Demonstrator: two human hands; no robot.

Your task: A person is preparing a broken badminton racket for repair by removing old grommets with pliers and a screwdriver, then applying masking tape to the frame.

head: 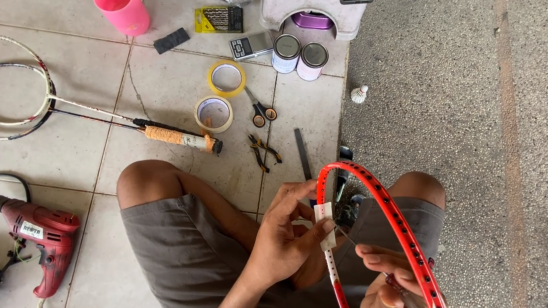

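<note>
Unstrung red racket frame (406, 240) with white patch, tilted over lap.

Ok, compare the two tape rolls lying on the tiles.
The yellow tape roll lies farther from the person; the cream tape roll lies nearer, close to the orange racket grip. The yellow one looks thinner-walled, the cream one thicker. Both lie flat, hollow cores up.

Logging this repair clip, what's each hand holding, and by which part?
The left hand pinches the red racket frame at its white-taped rim section; the right hand grips a thin pointed tool by its handle.
</note>
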